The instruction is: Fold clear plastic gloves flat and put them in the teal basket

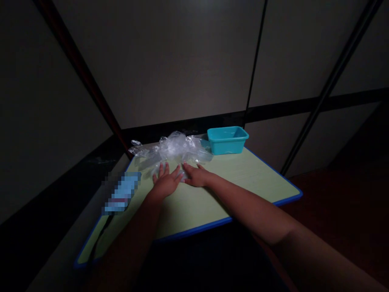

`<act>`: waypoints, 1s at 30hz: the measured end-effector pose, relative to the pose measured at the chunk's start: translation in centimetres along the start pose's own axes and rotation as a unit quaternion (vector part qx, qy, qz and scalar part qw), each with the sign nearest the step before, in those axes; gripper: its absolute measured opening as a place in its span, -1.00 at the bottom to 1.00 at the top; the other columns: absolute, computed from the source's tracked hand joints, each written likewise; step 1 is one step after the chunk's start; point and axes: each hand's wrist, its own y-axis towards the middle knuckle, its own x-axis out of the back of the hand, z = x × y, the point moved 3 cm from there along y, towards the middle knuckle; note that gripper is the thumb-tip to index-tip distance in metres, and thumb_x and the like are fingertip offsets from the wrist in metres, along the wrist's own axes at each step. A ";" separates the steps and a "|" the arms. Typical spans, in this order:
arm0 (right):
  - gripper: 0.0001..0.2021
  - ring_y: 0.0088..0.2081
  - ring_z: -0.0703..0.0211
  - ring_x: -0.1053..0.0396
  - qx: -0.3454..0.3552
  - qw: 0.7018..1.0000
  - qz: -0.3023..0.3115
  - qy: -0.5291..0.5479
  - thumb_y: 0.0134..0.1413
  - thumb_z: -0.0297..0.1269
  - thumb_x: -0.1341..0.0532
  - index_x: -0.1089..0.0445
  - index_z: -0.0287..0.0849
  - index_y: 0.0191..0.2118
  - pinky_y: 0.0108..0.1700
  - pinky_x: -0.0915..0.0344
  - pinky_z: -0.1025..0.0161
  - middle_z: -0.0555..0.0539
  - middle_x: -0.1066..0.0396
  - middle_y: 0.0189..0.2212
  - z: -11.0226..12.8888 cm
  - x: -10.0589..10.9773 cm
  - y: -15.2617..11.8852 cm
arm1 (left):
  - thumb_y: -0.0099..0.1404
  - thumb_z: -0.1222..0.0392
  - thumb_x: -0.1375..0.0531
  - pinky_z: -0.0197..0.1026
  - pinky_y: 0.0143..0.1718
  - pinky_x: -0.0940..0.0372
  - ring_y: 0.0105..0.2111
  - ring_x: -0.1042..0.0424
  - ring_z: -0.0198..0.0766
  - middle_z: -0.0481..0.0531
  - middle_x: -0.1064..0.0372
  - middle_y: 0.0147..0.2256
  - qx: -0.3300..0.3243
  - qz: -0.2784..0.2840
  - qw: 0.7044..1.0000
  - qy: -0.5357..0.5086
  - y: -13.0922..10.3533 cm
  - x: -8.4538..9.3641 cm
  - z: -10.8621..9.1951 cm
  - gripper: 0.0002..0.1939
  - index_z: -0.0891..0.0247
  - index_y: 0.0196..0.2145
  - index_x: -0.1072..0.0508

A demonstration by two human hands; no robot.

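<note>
Clear plastic: the crumpled film (pixel 174 147) lay just beyond the fingertips of both hands, its near edge reaching under or against them. It looked thin, clear and glossy, heaped in loose peaks farther from the hands and flatter close to them. Whether it was one sheet or several bags could not be told.
Work in hand: pressing or smoothing the near part of the film against the surface, as far as the pose could be judged. Any further smoothing would have called for light, flat pressure, one hand steadying while the other spread, since so light a film could slide or bunch.
Left hand (pixel 166 184): palm down, fingers fanned apart over the near edge, clamped on nothing visible.
Right hand (pixel 196 177): just beside the left, palm down, thumb and fingers apart and angled in towards it, with no grip to be seen.
Turquoise tub (pixel 227 142): upright, beyond the right hand and to its right, at the right end of the film.
Pale blue item (pixel 123 192): left of the left hand, too pixelated to identify.
Tabletop (pixel 243 174): pale yellow-green with a blue rim, under both hands.
Panels (pixel 182 61): dim, upright, beyond the hands and film.
</note>
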 end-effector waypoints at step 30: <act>-0.23 0.31 0.00 0.31 0.002 0.997 0.073 -0.036 0.11 -0.03 -0.05 0.32 -0.17 0.33 0.21 0.35 -0.25 -0.20 0.29 0.30 -0.6 1.4 -0.6 | 0.34 -0.05 0.15 0.33 0.12 0.20 0.27 0.54 0.10 -0.07 0.36 0.32 -0.017 0.023 1.000 -0.010 0.5 0.0 0.9 -0.54 -0.25 0.19 -0.05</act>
